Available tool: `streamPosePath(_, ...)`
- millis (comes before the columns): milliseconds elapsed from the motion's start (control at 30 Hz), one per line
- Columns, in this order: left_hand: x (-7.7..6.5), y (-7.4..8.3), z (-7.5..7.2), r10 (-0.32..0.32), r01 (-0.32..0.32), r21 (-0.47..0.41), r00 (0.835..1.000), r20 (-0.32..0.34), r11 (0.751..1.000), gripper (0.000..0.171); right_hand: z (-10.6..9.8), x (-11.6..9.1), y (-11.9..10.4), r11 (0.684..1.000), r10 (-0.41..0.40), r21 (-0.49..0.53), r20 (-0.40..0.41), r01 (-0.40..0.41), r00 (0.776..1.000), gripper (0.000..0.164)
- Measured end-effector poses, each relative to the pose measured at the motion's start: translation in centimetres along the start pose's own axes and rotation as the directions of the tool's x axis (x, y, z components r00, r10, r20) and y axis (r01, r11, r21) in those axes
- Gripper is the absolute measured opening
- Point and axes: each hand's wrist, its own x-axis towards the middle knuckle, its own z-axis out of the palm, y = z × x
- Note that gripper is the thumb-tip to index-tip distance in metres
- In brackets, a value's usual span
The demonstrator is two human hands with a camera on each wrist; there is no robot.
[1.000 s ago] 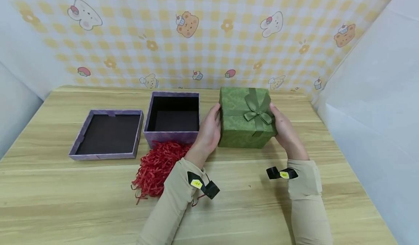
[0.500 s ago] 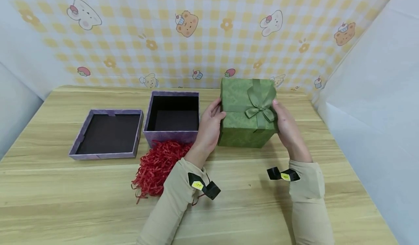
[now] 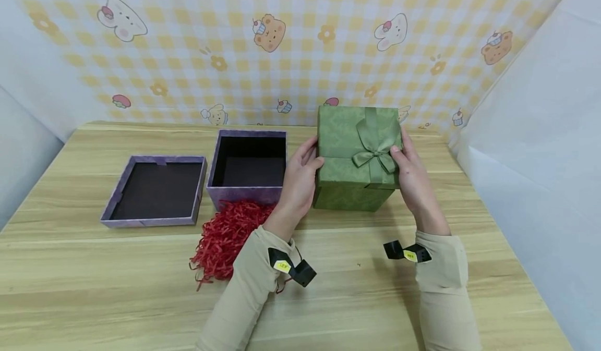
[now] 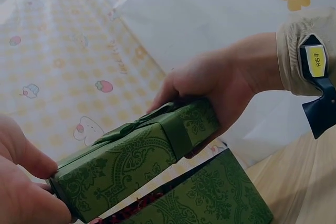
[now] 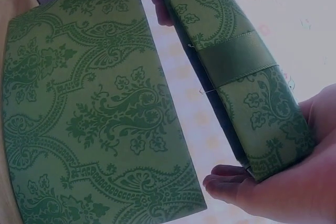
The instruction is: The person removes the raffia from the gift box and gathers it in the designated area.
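A green patterned gift box lid (image 3: 343, 137) with a ribbon bow (image 3: 374, 154) is held between both hands, raised off its box base (image 3: 352, 200). At its left side my left hand (image 3: 298, 181) grips the edge, thumb near the top. My right hand (image 3: 415, 184) holds the opposite side, its thumb beside the bow. A gap between lid and base (image 5: 100, 114) shows in the right wrist view. Red shredded paper (image 4: 149, 200) peeks over the base's rim in the left wrist view; the rest of the inside is hidden.
An uncovered purple box (image 3: 246, 194) with a dark inside stands left of the green one. Its shallow lid (image 3: 150, 223) lies upside down further left. A heap of red shredded paper (image 3: 225, 246) sits in front, partly behind my left forearm. A patterned cloth (image 3: 324, 64) hangs behind the table.
Both hands have raised the green lid up off its base, opening a gap. The purple box, its lid and the red paper heap have stayed in place.
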Motion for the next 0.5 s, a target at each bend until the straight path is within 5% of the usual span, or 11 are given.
streamPosePath(500, -1.3, 1.0, -0.5, 0.025, -0.036, 0.214, 0.998, 0.052, 0.976, 0.052, -0.3, -1.6, -1.4, 0.993, -0.016, 0.116, 0.018, 0.014, 1.000, 0.055)
